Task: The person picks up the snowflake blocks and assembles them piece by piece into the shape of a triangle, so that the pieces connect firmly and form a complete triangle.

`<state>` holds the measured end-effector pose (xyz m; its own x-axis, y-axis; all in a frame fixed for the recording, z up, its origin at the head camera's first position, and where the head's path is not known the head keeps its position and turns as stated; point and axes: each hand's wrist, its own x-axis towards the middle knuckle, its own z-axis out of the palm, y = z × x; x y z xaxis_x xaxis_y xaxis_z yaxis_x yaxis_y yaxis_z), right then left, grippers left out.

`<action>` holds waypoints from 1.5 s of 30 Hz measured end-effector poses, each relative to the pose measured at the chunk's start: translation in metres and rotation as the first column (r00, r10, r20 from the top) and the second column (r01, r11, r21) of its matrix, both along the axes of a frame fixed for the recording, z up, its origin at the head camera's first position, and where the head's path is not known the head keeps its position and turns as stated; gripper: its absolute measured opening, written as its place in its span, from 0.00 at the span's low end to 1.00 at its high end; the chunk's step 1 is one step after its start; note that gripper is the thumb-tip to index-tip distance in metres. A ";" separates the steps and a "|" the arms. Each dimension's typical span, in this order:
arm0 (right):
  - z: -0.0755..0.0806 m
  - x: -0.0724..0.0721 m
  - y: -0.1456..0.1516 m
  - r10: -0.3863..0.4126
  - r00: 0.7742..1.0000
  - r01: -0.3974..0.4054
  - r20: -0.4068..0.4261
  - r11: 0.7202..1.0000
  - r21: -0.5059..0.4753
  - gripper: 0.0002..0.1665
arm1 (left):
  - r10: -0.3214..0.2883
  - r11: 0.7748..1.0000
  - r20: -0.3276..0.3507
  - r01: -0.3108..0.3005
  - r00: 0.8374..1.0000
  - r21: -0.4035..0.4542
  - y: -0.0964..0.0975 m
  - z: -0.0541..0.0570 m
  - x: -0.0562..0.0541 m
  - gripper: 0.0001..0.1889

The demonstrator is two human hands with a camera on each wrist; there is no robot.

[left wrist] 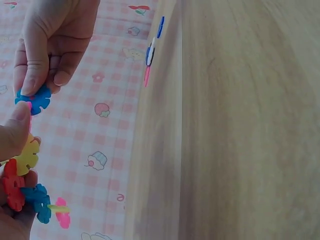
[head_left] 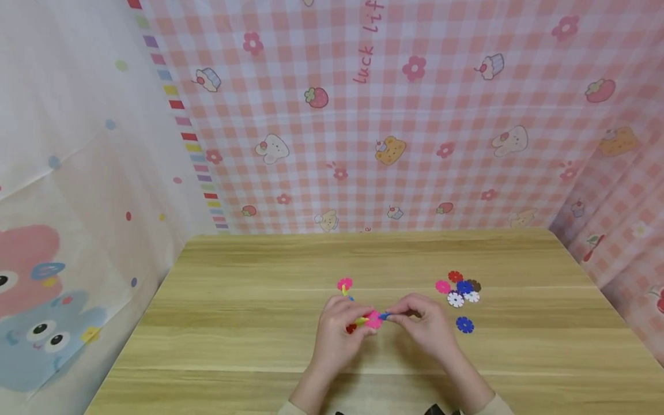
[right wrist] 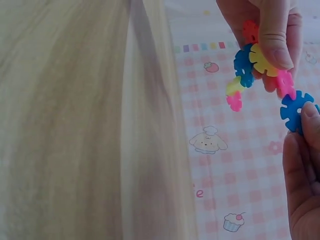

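My left hand (head_left: 337, 328) grips a chain of interlocking notched plastic discs near its end, with thumb and fingers about a yellow disc (right wrist: 262, 61) and a pink disc (head_left: 374, 320). My right hand (head_left: 426, 327) pinches a blue disc (right wrist: 291, 111) between thumb and fingertips. Its edge meets the pink disc's edge; whether the slots are locked I cannot tell. Beyond the left fingers the chain runs on through a red disc (left wrist: 13, 185), a blue-teal disc (left wrist: 39, 202), a small yellow piece (right wrist: 234, 86) and a pink end disc (head_left: 344, 283).
Right of my hands, a loose cluster of red (head_left: 455, 276), pink (head_left: 443, 286), brown, blue and white discs (head_left: 455, 299) lies on the wooden table (head_left: 233, 346). A single blue disc (head_left: 464, 325) lies nearer me. A checked pink cloth (head_left: 337, 127) hangs behind the table.
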<state>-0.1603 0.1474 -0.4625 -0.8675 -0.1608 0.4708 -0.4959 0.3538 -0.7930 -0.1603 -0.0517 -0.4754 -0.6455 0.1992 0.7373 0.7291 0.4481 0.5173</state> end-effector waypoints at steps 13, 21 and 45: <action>-0.001 0.000 0.000 0.006 0.997 -0.003 0.073 0.999 -0.033 0.10 | -0.027 1.000 0.070 0.026 0.997 0.018 -0.002 0.001 0.000 0.19; -0.003 -0.003 0.007 -0.012 0.982 0.015 0.188 1.000 -0.012 0.07 | -0.016 1.000 0.063 0.017 0.998 -0.011 -0.004 0.004 -0.002 0.19; -0.009 0.002 -0.008 0.051 0.998 -0.049 0.028 0.998 -0.041 0.10 | -0.064 0.997 0.054 0.061 0.996 0.057 -0.001 0.006 -0.001 0.07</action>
<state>-0.1584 0.1392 -0.4718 -0.8722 -0.1858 0.4525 -0.4888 0.2967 -0.8204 -0.1615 -0.0529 -0.4690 -0.6738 0.2006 0.7112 0.7239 0.3725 0.5807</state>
